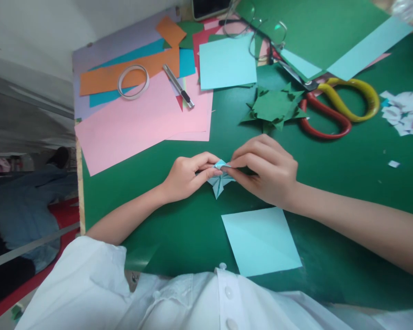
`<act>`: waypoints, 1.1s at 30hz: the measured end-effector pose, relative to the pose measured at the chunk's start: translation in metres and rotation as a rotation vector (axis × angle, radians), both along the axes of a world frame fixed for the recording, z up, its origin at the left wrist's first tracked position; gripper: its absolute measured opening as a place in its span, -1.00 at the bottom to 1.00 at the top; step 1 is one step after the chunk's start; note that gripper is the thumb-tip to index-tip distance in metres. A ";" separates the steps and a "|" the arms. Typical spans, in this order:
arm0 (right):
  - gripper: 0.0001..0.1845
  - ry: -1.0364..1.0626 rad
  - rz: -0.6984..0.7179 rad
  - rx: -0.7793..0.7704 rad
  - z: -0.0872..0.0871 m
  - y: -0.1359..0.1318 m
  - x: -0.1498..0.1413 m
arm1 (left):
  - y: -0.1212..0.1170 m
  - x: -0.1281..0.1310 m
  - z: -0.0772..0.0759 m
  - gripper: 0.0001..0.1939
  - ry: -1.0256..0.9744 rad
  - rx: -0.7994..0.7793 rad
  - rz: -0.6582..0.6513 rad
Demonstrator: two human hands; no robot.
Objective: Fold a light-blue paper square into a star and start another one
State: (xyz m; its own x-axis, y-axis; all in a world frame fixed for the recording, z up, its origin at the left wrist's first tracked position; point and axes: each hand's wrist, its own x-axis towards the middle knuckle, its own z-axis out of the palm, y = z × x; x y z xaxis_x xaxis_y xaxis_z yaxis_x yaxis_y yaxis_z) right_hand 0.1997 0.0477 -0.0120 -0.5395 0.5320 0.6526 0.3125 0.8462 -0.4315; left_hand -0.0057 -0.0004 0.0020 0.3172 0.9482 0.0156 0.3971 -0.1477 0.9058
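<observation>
A small folded piece of light blue paper is held over the green table mat. My left hand pinches its left side with closed fingers. From the right, my right hand grips the same piece, fingers pressed together on its top edge. The lower point of the folded paper sticks out below both hands. A flat light blue paper square lies just below, near my white shirt.
Folded green paper shapes lie above my hands. Red and yellow scissors, glasses, a light blue sheet, pink sheets, orange paper, a tape roll, a craft knife and white paper scraps cover the far side.
</observation>
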 end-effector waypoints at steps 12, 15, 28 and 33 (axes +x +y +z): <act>-0.97 -0.096 0.034 -0.012 0.002 -0.003 -0.003 | -0.001 0.002 -0.001 -0.75 0.079 0.030 -0.005; -0.98 -0.075 0.013 -0.111 0.004 -0.005 -0.006 | -0.001 0.002 -0.002 -0.77 0.097 0.076 0.007; -0.88 -0.002 0.039 -0.407 0.007 -0.003 -0.005 | 0.000 0.003 0.000 -0.77 0.095 0.112 -0.004; -0.87 -0.005 0.051 -0.436 0.008 -0.003 -0.005 | 0.002 0.003 0.000 -0.80 0.037 0.174 -0.012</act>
State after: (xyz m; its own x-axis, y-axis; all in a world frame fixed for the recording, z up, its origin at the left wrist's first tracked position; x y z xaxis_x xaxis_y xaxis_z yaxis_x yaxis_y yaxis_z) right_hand 0.1946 0.0444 -0.0035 -0.5751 0.7297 0.3698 0.2779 0.5994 -0.7506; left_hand -0.0029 0.0015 0.0017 0.3318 0.9284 0.1672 0.4273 -0.3059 0.8508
